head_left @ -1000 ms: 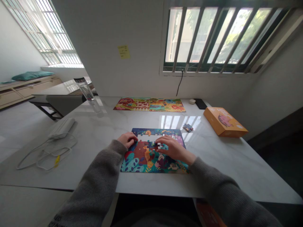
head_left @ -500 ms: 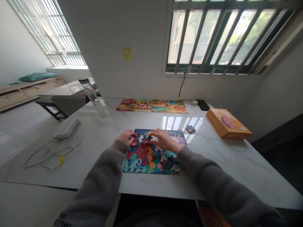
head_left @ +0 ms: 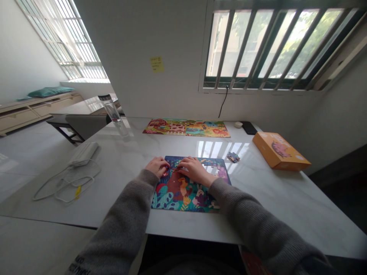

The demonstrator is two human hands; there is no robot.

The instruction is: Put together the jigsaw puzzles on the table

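Note:
A colourful jigsaw puzzle (head_left: 186, 191) lies flat on the white table (head_left: 272, 198) in front of me. My left hand (head_left: 156, 166) rests at the puzzle's upper left corner with its fingers curled onto the edge. My right hand (head_left: 192, 169) lies on the puzzle's upper middle, fingers bent and pressing down on the pieces there. Whether a loose piece is under the fingertips is hidden. Both arms wear grey sleeves.
A second finished puzzle (head_left: 187, 128) lies at the table's far side. A few loose pieces (head_left: 233, 156) sit right of my puzzle, an orange box (head_left: 279, 151) further right. A clear bottle (head_left: 113, 112), a white adapter (head_left: 84, 153) with cable, and a dark phone (head_left: 249, 127) are also there.
My right hand has moved left and up across the puzzle, towards my left hand, and now covers the white gap seen earlier. The left hand stayed at the upper left corner.

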